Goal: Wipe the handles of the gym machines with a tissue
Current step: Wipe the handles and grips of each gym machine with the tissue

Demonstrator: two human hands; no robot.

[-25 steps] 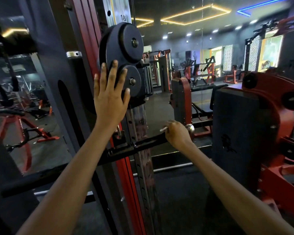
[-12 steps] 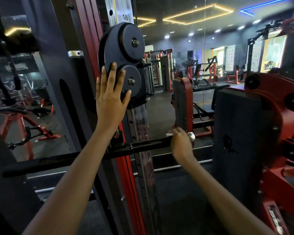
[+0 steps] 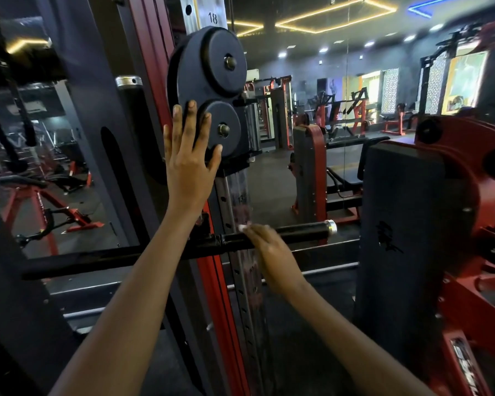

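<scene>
I have my left hand (image 3: 189,155) spread flat, fingers straight, braced on the 2 black pulley discs (image 3: 212,90) at upper centre of the frame. My right hand (image 3: 270,250) is curled over the black handle (image 3: 297,232) at centre, pinching a white tissue (image 3: 244,227) against it. I judge the wipe is mid-handle; next I should drag the tissue rightward to the chrome end cap (image 3: 331,226), keeping pressure
</scene>
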